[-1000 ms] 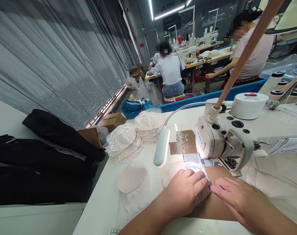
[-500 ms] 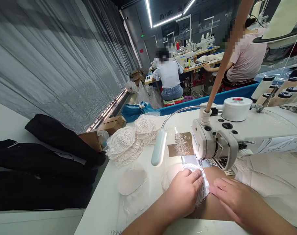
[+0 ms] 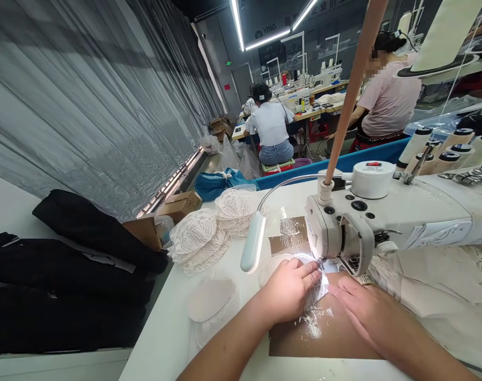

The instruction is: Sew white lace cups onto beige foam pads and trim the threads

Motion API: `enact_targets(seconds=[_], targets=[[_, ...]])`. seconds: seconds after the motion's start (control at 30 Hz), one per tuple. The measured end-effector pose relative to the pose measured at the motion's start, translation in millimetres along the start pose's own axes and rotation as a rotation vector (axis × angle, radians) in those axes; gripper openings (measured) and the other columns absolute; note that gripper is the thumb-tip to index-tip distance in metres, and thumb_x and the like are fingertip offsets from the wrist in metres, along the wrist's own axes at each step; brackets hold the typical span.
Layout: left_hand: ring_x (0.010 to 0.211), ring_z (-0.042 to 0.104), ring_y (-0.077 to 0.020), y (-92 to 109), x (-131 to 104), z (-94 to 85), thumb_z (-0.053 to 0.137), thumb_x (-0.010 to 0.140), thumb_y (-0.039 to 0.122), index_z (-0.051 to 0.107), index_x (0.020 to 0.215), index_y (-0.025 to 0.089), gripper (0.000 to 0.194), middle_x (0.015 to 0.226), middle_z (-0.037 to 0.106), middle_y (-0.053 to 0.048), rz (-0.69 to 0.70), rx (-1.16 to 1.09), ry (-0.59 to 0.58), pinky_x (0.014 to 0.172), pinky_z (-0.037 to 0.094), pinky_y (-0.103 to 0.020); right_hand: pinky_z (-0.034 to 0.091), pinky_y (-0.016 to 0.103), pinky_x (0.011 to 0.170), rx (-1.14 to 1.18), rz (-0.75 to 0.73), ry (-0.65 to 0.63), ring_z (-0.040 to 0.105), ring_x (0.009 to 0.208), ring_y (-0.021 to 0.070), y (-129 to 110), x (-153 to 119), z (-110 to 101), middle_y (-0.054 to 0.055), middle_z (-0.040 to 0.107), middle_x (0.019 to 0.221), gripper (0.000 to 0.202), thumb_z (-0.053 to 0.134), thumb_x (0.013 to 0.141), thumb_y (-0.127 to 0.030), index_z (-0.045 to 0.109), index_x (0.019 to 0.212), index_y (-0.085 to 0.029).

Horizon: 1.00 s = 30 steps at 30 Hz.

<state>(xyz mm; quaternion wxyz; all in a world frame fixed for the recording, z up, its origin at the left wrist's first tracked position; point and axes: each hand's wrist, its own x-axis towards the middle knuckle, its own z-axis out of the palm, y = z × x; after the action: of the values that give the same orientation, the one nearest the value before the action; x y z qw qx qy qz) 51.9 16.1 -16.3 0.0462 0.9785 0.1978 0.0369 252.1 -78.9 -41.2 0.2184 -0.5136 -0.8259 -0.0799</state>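
Note:
A white lace bra cup (image 3: 315, 294) lies under the head of a white sewing machine (image 3: 324, 227), lit brightly near the needle. My left hand (image 3: 291, 286) bends over the cup, gripping it against the bed with fingers close together beside the presser foot. At the cup's right edge, my right hand (image 3: 362, 304) has its thumb and forefinger pinched on the fabric. The fingertips of both hands partly cover the cup, and the needle itself is hard to make out. Brown tape (image 3: 328, 338) covers the bed beneath my hands.
Stacked lace cups (image 3: 195, 235) sit at the table's back left, with a plain beige cup (image 3: 211, 299) nearer me. A pale lamp (image 3: 253, 242) hangs left of the machine head. Beige fabric (image 3: 435, 296) lies right; thread cones (image 3: 416, 145) stand behind. Two people sit at machines beyond.
The lace cup has moved further under the machine head, with both hands following it, and less of it shows below my left hand. The whole view has shifted slightly.

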Motion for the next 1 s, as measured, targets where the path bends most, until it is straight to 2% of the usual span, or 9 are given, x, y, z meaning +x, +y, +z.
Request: enact_targets(seconds=[0.13, 0.3, 0.47, 0.57, 0.7, 0.87, 1.0], targets=[[0.096, 0.053, -0.0238, -5.5, 2.8, -4.3, 0.053, 0.087, 0.021, 0.051, 0.133, 0.016, 0.047, 0.137, 0.056, -0.010, -0.009, 0.015, 0.002, 0.081, 0.044, -0.036, 0.038, 0.031, 0.050, -0.027, 0.036, -0.046, 0.057, 0.052, 0.0163, 0.0, 0.6, 2.0, 0.008, 0.067, 0.084, 0.041, 0.035, 0.081, 0.000, 0.064, 0.105, -0.016], [0.100, 0.054, -0.0219, -4.1, -1.3, -3.5, 0.048, 0.093, 0.019, 0.056, 0.127, 0.020, 0.035, 0.134, 0.058, -0.008, 0.064, -0.031, 0.038, 0.085, 0.043, -0.036, 0.046, 0.029, 0.053, -0.041, 0.025, -0.035, 0.065, 0.062, 0.0186, 1.8, 0.8, 4.8, 0.010, 0.070, 0.086, 0.047, 0.036, 0.078, 0.002, 0.064, 0.111, -0.014], [0.098, 0.055, -0.0220, -7.7, 0.3, -1.0, 0.048, 0.092, 0.020, 0.057, 0.127, 0.019, 0.036, 0.131, 0.060, -0.009, 0.062, -0.056, 0.058, 0.084, 0.044, -0.036, 0.043, 0.028, 0.044, -0.069, 0.076, -0.069, 0.061, 0.050, 0.0159, 2.3, 2.4, 8.9, 0.008, 0.071, 0.085, 0.051, 0.036, 0.077, 0.001, 0.063, 0.118, -0.017], [0.099, 0.055, -0.0219, -12.7, 4.1, -0.8, 0.047, 0.093, 0.019, 0.058, 0.127, 0.020, 0.035, 0.129, 0.062, -0.009, 0.041, -0.069, 0.062, 0.084, 0.044, -0.035, 0.049, 0.029, 0.047, -0.096, 0.124, -0.071, 0.066, 0.057, 0.0188, 3.0, 2.0, 12.1, 0.008, 0.071, 0.085, 0.053, 0.038, 0.077, -0.001, 0.063, 0.120, -0.020], [0.100, 0.054, -0.0233, -17.9, 7.5, 0.1, 0.053, 0.088, 0.018, 0.055, 0.131, 0.022, 0.043, 0.126, 0.063, -0.008, 0.024, -0.096, 0.061, 0.086, 0.043, -0.037, 0.053, 0.030, 0.048, -0.136, 0.111, -0.054, 0.069, 0.062, 0.0204, 5.1, -0.3, 15.8, 0.009, 0.072, 0.090, 0.056, 0.039, 0.074, 0.000, 0.066, 0.118, -0.022], [0.099, 0.053, -0.0230, -19.7, 8.2, 3.0, 0.054, 0.086, 0.016, 0.055, 0.131, 0.022, 0.046, 0.122, 0.064, -0.007, -0.018, -0.104, 0.078, 0.087, 0.042, -0.037, 0.059, 0.032, 0.059, -0.140, 0.125, -0.074, 0.071, 0.074, 0.0218, 7.8, -4.7, 19.7, 0.010, 0.073, 0.095, 0.055, 0.038, 0.078, -0.002, 0.066, 0.121, -0.024], [0.098, 0.052, -0.0232, -19.9, 7.7, 5.4, 0.054, 0.086, 0.017, 0.058, 0.128, 0.020, 0.042, 0.122, 0.064, -0.008, -0.018, -0.109, 0.096, 0.087, 0.042, -0.038, 0.058, 0.029, 0.054, -0.144, 0.131, -0.099, 0.072, 0.070, 0.0212, 9.0, -6.6, 20.6, 0.011, 0.073, 0.095, 0.053, 0.038, 0.081, -0.005, 0.066, 0.122, -0.023]])
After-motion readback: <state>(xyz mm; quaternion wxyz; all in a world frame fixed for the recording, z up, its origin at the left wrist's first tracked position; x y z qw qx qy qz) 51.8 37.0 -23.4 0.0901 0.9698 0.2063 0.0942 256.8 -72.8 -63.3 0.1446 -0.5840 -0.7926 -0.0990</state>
